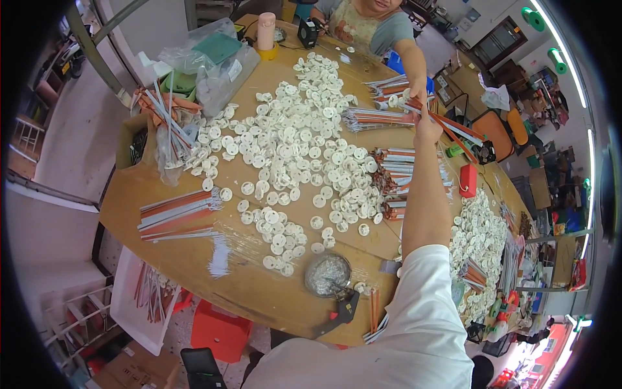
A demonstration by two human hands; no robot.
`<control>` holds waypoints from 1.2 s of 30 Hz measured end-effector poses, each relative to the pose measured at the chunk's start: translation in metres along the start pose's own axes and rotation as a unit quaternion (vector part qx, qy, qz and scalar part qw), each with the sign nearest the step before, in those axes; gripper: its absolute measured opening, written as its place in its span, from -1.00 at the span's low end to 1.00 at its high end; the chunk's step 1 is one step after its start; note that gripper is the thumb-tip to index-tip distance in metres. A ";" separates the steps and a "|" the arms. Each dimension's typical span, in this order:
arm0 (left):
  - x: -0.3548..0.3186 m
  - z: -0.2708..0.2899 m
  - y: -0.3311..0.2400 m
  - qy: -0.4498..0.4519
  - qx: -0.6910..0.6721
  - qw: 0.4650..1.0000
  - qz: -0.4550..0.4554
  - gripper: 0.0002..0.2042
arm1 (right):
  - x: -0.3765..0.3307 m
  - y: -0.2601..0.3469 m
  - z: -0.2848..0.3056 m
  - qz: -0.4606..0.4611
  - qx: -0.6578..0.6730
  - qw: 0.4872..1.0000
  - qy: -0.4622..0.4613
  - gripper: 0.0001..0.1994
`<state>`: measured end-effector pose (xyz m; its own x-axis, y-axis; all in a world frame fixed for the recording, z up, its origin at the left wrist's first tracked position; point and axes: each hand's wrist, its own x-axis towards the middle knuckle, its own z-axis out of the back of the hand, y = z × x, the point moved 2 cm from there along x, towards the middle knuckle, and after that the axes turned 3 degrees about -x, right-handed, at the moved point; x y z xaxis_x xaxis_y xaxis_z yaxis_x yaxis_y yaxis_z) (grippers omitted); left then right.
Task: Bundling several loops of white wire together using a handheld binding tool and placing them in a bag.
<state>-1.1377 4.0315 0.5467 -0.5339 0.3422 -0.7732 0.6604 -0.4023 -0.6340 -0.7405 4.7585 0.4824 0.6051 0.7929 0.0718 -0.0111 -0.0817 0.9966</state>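
My right arm stretches far across the table. At its end my right hand (427, 128) is closed around orange and white strips (460, 131), whose ends stick out to the right. The fingers are small and partly hidden. Right beside it is the hand (418, 89) of a person across the table, close to the same strips; whether the two hands touch is hard to tell. A bundle of thin strips (376, 119) lies just left of my hand, with another bundle (396, 165) nearer to me beside my forearm. My left hand is out of view.
White round discs (291, 149) cover the table's middle, with another heap (479, 233) at right. A glue gun (346, 308) and round bowl (327, 273) stand near the front edge. More strips (178, 214) lie at left. A red stool (220, 330) stands below.
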 end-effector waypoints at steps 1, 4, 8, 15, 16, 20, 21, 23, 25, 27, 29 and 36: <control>-0.001 -0.002 -0.001 -0.005 0.001 1.000 0.008 -0.31 | 0.000 -0.001 -0.001 -0.004 0.029 0.999 -0.015 -0.64; -0.005 -0.001 -0.001 -0.026 -0.020 0.998 0.056 -0.32 | -0.003 0.000 -0.005 -0.012 0.059 0.998 -0.024 -0.64; -0.008 0.000 -0.002 -0.008 -0.019 0.998 0.063 -0.34 | -0.010 0.004 -0.014 -0.027 0.046 0.998 -0.022 -0.71; -0.029 0.006 -0.005 -0.036 -0.040 0.997 0.052 -0.35 | -0.086 0.008 -0.029 -0.072 -0.090 0.979 0.170 -0.62; -0.028 0.015 0.000 -0.031 -0.037 0.998 0.035 -0.36 | -0.117 0.017 -0.034 -0.038 -0.149 0.970 0.187 -0.56; -0.024 0.054 0.026 -0.001 -0.088 0.996 0.023 -0.37 | -0.292 -0.048 -0.014 0.049 -0.336 0.808 0.482 -0.70; -0.033 0.060 0.027 -0.006 -0.095 0.995 0.018 -0.37 | -0.380 -0.027 0.002 0.103 -0.358 0.733 0.569 -0.73; -0.051 0.070 0.025 -0.047 -0.136 0.989 0.028 -0.36 | -0.524 -0.019 0.049 0.069 -0.317 0.644 0.693 -0.79; -0.053 0.092 0.034 -0.028 -0.128 0.991 -0.027 -0.38 | -0.647 -0.030 0.112 0.042 -0.073 0.590 0.803 -0.85; -0.033 0.125 0.055 -0.018 -0.126 0.989 -0.072 -0.39 | -0.754 -0.033 0.175 0.056 0.016 0.458 0.887 -0.85; -0.037 0.157 0.069 -0.017 -0.129 0.987 -0.090 -0.40 | -0.839 -0.044 0.235 -0.042 0.133 0.306 0.942 -0.85; -0.055 0.303 0.129 -0.026 -0.167 0.972 -0.163 -0.42 | -0.941 0.005 0.301 0.179 0.062 0.183 0.965 -0.81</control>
<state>-1.1829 3.7036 0.5040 -0.7645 0.3580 -0.5361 0.5808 0.0217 -0.8137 -1.0701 3.8301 0.4075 -0.8249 -0.5497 0.1318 0.3159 -0.2550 0.9139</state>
